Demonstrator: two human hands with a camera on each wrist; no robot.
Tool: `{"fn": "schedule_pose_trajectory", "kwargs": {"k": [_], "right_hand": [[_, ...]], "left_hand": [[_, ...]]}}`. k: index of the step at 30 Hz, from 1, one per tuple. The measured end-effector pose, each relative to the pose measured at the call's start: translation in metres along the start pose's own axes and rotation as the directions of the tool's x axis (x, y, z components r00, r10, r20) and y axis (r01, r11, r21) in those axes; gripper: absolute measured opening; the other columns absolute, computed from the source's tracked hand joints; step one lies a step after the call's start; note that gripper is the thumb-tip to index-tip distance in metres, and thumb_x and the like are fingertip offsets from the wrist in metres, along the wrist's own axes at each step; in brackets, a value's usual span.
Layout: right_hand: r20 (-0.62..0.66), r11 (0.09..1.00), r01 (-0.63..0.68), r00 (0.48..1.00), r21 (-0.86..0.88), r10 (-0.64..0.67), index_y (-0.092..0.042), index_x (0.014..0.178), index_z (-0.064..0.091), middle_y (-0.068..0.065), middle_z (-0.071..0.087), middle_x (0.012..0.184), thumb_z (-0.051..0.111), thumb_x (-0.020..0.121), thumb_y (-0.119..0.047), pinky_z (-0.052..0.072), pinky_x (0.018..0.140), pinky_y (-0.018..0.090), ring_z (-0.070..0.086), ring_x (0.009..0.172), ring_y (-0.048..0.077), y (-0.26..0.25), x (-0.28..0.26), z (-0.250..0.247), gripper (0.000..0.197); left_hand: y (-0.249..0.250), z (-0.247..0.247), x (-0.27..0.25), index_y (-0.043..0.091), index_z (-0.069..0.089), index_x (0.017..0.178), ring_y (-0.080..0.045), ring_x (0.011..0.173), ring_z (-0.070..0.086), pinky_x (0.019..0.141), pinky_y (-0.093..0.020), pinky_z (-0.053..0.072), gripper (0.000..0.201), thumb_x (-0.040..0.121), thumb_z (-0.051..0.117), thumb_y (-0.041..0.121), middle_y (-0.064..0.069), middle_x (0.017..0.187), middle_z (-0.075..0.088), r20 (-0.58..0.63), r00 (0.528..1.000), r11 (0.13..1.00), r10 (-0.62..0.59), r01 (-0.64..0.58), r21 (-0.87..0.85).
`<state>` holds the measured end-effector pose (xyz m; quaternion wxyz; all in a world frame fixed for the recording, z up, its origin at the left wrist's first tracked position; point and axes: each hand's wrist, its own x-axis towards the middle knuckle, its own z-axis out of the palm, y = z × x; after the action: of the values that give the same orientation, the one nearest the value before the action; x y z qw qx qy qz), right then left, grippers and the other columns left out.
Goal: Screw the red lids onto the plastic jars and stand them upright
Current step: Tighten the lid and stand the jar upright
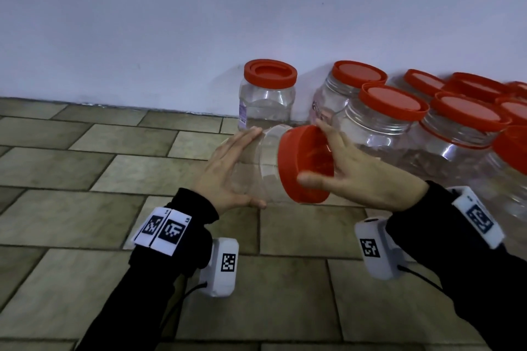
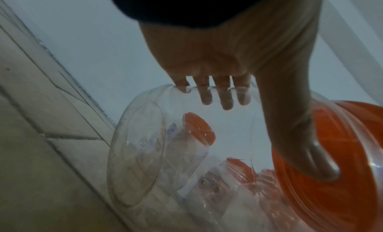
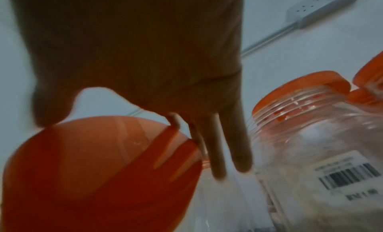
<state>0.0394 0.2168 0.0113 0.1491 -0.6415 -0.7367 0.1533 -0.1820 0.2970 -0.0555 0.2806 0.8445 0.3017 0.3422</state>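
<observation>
Beyond my hands I see a plain pale wall [image 1: 199,23] with a bluish cast, meeting the floor [image 1: 85,168] along a scuffed, uneven seam. Below and to the left of them run grey-brown rectangular tiles with dark joints. Up past my right hand, a white power strip [image 3: 323,7] lies against the wall, its cable trailing down-left.

A tiled floor [image 1: 85,168] is seen meeting a pale wall [image 1: 142,23]. A white power strip [image 3: 323,7] is seen mounted on the wall.
</observation>
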Motion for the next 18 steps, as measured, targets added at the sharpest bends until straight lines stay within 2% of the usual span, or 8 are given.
{"fn": "schedule_pose_trajectory", "kwargs": {"k": [2, 4, 7, 9, 10, 13, 15, 18], "right_hand": [[0.019, 0.978, 0.197, 0.980, -0.068, -0.196, -0.043, 0.142, -0.009, -0.008, 0.003, 0.151, 0.070, 0.063, -0.063, 0.025, 0.113, 0.043, 0.018, 0.140, 0.022, -0.002, -0.003, 0.000, 0.113], [-0.001, 0.938, 0.303, 0.951, -0.168, -0.308, -0.041, 0.143, -0.003, -0.004, 0.005, 0.149, 0.071, 0.063, -0.052, 0.029, 0.111, 0.046, 0.020, 0.138, 0.026, -0.005, -0.002, 0.001, 0.109], [-0.132, 0.992, 0.111, 0.984, -0.063, -0.118, -0.035, 0.144, 0.010, 0.004, 0.023, 0.141, 0.068, 0.061, -0.068, 0.036, 0.106, 0.046, 0.038, 0.127, 0.026, -0.014, 0.001, 0.004, 0.106], [-0.102, 0.995, -0.100, 0.989, 0.028, 0.103, -0.034, 0.143, 0.013, 0.006, 0.029, 0.142, 0.045, 0.057, -0.080, 0.034, 0.107, 0.045, 0.042, 0.126, 0.028, -0.018, 0.000, 0.001, 0.103], [-0.056, 0.991, -0.130, 0.990, 0.009, 0.131, -0.033, 0.144, 0.009, 0.007, 0.026, 0.146, 0.040, 0.057, -0.081, 0.031, 0.109, 0.045, 0.039, 0.130, 0.028, -0.017, -0.001, -0.001, 0.104], [0.023, 0.996, 0.062, 0.998, -0.061, -0.061, -0.039, 0.143, -0.010, -0.005, 0.003, 0.151, 0.068, 0.065, -0.064, 0.024, 0.114, 0.044, 0.019, 0.140, 0.024, -0.016, -0.003, -0.008, 0.113], [0.026, 0.969, 0.216, 0.976, -0.120, -0.214, -0.040, 0.144, -0.003, -0.007, 0.007, 0.147, 0.079, 0.061, -0.049, 0.030, 0.111, 0.048, 0.021, 0.137, 0.026, -0.013, -0.001, -0.006, 0.116], [-0.098, 0.989, 0.099, 0.989, -0.108, -0.109, -0.035, 0.144, 0.009, 0.001, 0.023, 0.141, 0.073, 0.057, -0.062, 0.038, 0.104, 0.046, 0.036, 0.128, 0.026, -0.016, 0.002, -0.002, 0.111]], "left_hand": [[-0.003, -0.002, 0.000, 0.044, 0.019, 0.131, -0.001, 0.126, 0.025, 0.106, -0.027, 0.024, 0.107, 0.040, 0.072, 0.056, 0.031, 0.132, 0.023, -0.023, 0.999, 0.998, -0.024, 0.022, -0.058], [-0.006, -0.004, 0.000, 0.043, 0.021, 0.131, -0.009, 0.129, 0.030, 0.108, -0.035, 0.028, 0.108, 0.038, 0.076, 0.054, 0.027, 0.132, 0.028, -0.038, 0.999, 0.995, -0.029, 0.026, -0.096], [-0.006, -0.003, 0.000, 0.040, 0.021, 0.133, -0.011, 0.130, 0.028, 0.108, -0.036, 0.027, 0.109, 0.038, 0.075, 0.054, 0.020, 0.134, 0.030, -0.044, 0.998, 0.994, -0.043, 0.039, -0.098], [-0.003, -0.002, 0.000, 0.043, 0.020, 0.131, -0.002, 0.127, 0.025, 0.105, -0.024, 0.023, 0.108, 0.039, 0.073, 0.055, 0.028, 0.132, 0.026, -0.036, 0.999, 0.997, -0.032, 0.029, -0.073], [-0.003, -0.001, 0.000, 0.044, 0.020, 0.130, 0.001, 0.126, 0.025, 0.104, -0.020, 0.021, 0.107, 0.039, 0.075, 0.053, 0.032, 0.130, 0.023, -0.030, 0.999, 0.998, -0.021, 0.019, -0.060], [-0.004, -0.001, 0.001, 0.045, 0.019, 0.129, 0.005, 0.124, 0.023, 0.101, -0.008, 0.018, 0.108, 0.039, 0.079, 0.049, 0.034, 0.129, 0.021, -0.028, 0.999, 0.998, -0.015, 0.014, -0.059], [-0.004, -0.001, 0.001, 0.044, 0.019, 0.130, 0.008, 0.122, 0.023, 0.096, 0.001, 0.015, 0.108, 0.038, 0.076, 0.053, 0.033, 0.129, 0.022, -0.033, 0.999, 0.998, -0.016, 0.014, -0.057], [0.000, 0.000, 0.000, 0.040, 0.020, 0.131, 0.002, 0.126, 0.023, 0.102, -0.012, 0.019, 0.110, 0.041, 0.083, 0.041, 0.026, 0.134, 0.025, -0.028, 0.999, 0.999, -0.027, 0.026, -0.044]]}}
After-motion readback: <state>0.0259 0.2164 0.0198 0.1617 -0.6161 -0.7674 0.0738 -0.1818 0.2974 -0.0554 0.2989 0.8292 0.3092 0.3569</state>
